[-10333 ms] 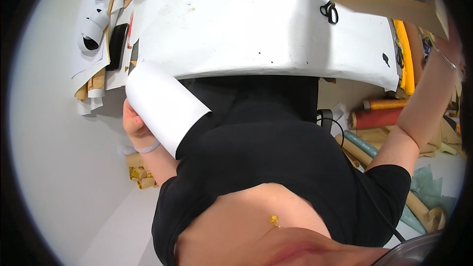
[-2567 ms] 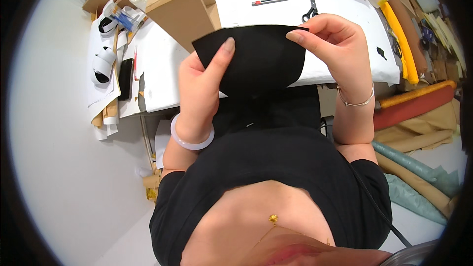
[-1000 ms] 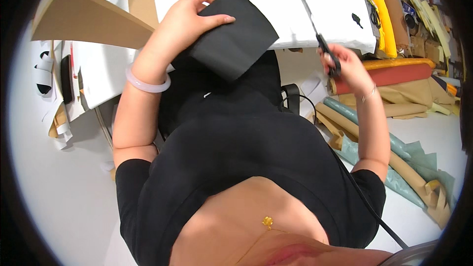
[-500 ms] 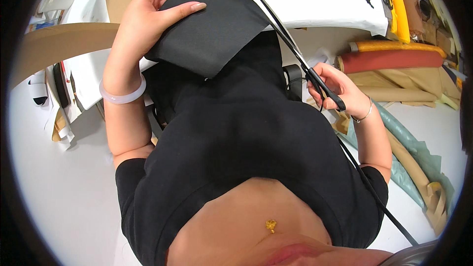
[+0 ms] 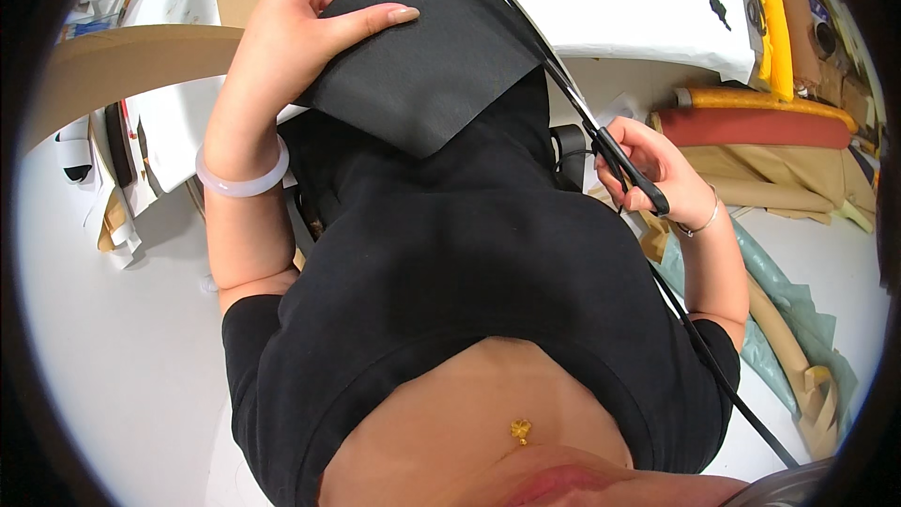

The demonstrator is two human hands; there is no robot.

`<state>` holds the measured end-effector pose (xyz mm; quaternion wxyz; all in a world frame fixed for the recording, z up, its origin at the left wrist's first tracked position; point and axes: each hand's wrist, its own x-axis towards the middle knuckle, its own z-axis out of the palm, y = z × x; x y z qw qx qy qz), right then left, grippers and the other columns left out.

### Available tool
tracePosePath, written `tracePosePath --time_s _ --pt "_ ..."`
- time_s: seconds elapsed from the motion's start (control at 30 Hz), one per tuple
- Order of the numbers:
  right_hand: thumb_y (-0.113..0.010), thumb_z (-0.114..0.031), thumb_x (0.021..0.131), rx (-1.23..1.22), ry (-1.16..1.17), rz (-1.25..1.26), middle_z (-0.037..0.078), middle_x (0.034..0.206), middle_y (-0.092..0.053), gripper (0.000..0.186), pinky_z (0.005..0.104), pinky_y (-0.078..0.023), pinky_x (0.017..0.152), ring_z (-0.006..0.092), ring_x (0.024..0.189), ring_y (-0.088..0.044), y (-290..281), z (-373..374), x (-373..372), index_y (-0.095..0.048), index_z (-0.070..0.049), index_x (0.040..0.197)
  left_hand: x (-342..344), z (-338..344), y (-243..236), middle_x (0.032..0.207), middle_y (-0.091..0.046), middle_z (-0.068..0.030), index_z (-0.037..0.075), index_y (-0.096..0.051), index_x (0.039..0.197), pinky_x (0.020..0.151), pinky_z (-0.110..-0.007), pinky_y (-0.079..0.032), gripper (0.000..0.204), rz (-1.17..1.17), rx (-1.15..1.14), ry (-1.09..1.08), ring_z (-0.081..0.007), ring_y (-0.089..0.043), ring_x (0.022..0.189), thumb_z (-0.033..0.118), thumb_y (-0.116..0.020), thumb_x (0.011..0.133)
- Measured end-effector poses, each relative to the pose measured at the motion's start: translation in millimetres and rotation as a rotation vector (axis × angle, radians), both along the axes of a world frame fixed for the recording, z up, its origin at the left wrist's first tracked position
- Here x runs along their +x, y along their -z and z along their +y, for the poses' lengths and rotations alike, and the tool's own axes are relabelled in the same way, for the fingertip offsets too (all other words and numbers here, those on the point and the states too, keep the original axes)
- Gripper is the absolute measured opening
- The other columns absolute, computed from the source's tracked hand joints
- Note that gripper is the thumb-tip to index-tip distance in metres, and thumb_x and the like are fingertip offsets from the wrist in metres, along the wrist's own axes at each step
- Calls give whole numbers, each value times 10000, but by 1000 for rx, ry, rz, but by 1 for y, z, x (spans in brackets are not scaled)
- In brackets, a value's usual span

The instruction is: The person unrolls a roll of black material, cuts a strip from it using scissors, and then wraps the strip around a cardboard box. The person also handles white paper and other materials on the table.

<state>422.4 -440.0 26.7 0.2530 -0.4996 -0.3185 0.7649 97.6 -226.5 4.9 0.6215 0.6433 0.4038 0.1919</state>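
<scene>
A flat black sheet (image 5: 432, 56), leather-like with straight edges, hangs over my lap by the table's near edge. My left hand (image 5: 324, 23) grips its left side, thumb on top and the other fingers hidden beneath. In my right hand (image 5: 657, 169) is a pair of long scissors (image 5: 582, 105) with black handles, pointing up and left. The blades lie along the sheet's right edge and look nearly closed; whether any of the sheet is between them I cannot tell.
The white table (image 5: 638, 0) spans the far side, with a small black scrap (image 5: 719, 11) on it. A curved brown board (image 5: 131, 66) stands at left. Rolls of red material (image 5: 760, 128) and tan material (image 5: 770, 174) lie at right, with yellow material (image 5: 771, 19) above.
The black sheet and my left hand have shifted slightly to the right in the picture. The scissor blades have drawn closer together.
</scene>
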Motion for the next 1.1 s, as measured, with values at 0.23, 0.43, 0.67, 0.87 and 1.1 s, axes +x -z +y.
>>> tracePosePath --time_s 0.23,0.43,0.67,0.87,1.1 --pt "-888 -233 764 -8 5 -14 -38 823 -541 467 213 -408 713 53 762 -494 -1 -1 -1 -542 -67 1031 -1 0 3 935 -735 -59 -12 -626 1200 732 -201 -538 367 -14 17 6 -92 -693 835 83 -783 882" --pt "-878 -149 770 15 2 -40 -41 818 -557 418 214 -415 713 50 756 -498 0 -2 -3 -549 -68 1013 -5 -1 2 936 -738 -61 -14 -623 1201 737 -201 -540 362 -15 14 -1 -95 -698 835 77 -776 886" --pt "-887 -78 759 44 18 -58 -31 798 -576 414 216 -435 677 48 736 -525 3 -5 -5 -547 -64 993 -7 0 1 939 -741 -69 -7 -623 1202 723 -198 -542 352 -40 -1 17 -94 -701 831 76 -769 893" --pt "-887 -66 757 98 -29 -165 -25 785 -591 408 212 -447 685 54 723 -556 2 -4 -4 -548 -65 984 -12 1 0 947 -739 -67 -4 -625 1204 724 -198 -548 349 -6 30 32 -94 -702 825 73 -766 894" --pt "-918 -183 730 151 -76 -158 -38 782 -586 456 223 -445 711 52 721 -550 1 1 -6 -545 -82 973 -10 -5 -2 989 -731 -41 1 -644 1190 776 -206 -544 348 -20 63 99 -79 -683 874 59 -778 874"
